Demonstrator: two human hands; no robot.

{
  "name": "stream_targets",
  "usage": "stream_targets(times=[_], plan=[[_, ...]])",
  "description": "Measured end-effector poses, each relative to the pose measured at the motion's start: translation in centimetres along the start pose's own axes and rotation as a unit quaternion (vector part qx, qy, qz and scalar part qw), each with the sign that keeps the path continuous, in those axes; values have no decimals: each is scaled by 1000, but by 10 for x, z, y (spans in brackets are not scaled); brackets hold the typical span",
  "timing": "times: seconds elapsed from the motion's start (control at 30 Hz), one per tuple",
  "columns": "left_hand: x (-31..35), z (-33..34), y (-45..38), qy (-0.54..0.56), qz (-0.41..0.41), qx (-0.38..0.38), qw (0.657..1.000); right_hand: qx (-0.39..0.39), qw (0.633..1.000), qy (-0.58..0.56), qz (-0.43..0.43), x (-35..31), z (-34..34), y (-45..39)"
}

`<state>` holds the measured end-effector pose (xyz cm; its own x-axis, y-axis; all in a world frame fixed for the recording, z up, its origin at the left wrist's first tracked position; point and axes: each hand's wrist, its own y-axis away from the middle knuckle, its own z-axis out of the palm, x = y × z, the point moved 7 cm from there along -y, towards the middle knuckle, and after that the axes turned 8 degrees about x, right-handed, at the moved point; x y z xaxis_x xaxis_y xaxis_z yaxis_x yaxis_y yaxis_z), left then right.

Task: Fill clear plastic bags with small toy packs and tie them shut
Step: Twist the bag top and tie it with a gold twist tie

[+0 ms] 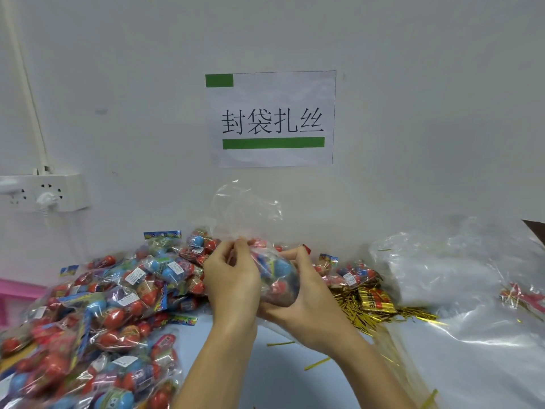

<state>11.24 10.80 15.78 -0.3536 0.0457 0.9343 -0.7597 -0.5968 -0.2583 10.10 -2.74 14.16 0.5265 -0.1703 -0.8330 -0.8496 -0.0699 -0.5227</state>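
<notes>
A clear plastic bag (275, 276) holding red and blue toy packs is lifted above the table at the centre. Its loose open top (247, 205) stands up against the wall. My right hand (306, 293) cups the filled bag from below and the right, fingers curled round it. My left hand (231, 276) is on the bag's left side and pinches the plastic near its neck with thumb and fingers. A big heap of toy packs (97, 305) covers the table to the left.
Gold twist ties (374, 305) lie in a pile right of my hands, with loose ones (317, 363) on the table near my wrists. Empty clear bags (460, 276) are stacked at the right. A wall socket (44, 191) and a paper sign (272, 119) are on the wall.
</notes>
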Motion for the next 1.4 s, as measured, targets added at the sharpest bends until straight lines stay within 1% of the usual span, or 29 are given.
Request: stream_targets(times=[0.07, 0.1, 0.13, 0.2, 0.3, 0.33, 0.43, 0.5, 0.57, 0.67, 0.73, 0.83, 0.97, 1.03, 1.07, 1.23, 1.3, 1.4], plan=[[2, -6, -5, -27, 29, 16, 999, -67, 997, 18, 25, 5, 5, 3], [3, -8, -8, -39, 43, 14, 998, -87, 995, 35, 39, 7, 3, 4], [4, -8, -11, -51, 54, 7, 997, -90, 994, 45, 52, 10, -2, 4], [3, -8, -14, -76, 77, -14, 994, -59, 993, 73, 77, 19, -21, 0], [1, -4, -13, -110, 105, -50, 987, 24, 976, 185, 107, 39, -62, -4], [1, -2, -11, -118, 112, -62, 985, 34, 967, 219, 122, 47, -75, -3], [-3, 3, -8, -138, 122, -76, 980, -3, 935, 310, 171, 74, -97, 5], [-5, 4, -8, -150, 121, -79, 978, -27, 915, 351, 195, 87, -100, 11], [-6, 3, -8, -158, 126, -80, 976, -37, 910, 363, 198, 96, -93, 12], [-4, 0, -11, -166, 137, -73, 974, -49, 916, 351, 188, 106, -66, 11], [-2, -3, -13, -165, 138, -74, 974, -74, 916, 353, 176, 112, -43, 14], [-2, -9, -19, -168, 141, -64, 974, -108, 907, 369, 173, 120, -22, 20], [-3, -11, -21, -172, 137, -59, 974, -99, 886, 429, 148, 116, -14, 23], [-3, -11, -21, -171, 135, -62, 974, -100, 869, 463, 144, 111, -11, 24], [-3, -11, -20, -170, 135, -64, 974, -115, 856, 482, 145, 108, -9, 25], [-5, -9, -21, -166, 135, -69, 974, -236, 767, 561, 201, 108, 11, 35], [-7, -8, -21, -165, 131, -69, 975, -252, 752, 570, 214, 109, 19, 38], [-8, -8, -21, -168, 131, -69, 975, -245, 753, 573, 212, 108, 22, 38]])
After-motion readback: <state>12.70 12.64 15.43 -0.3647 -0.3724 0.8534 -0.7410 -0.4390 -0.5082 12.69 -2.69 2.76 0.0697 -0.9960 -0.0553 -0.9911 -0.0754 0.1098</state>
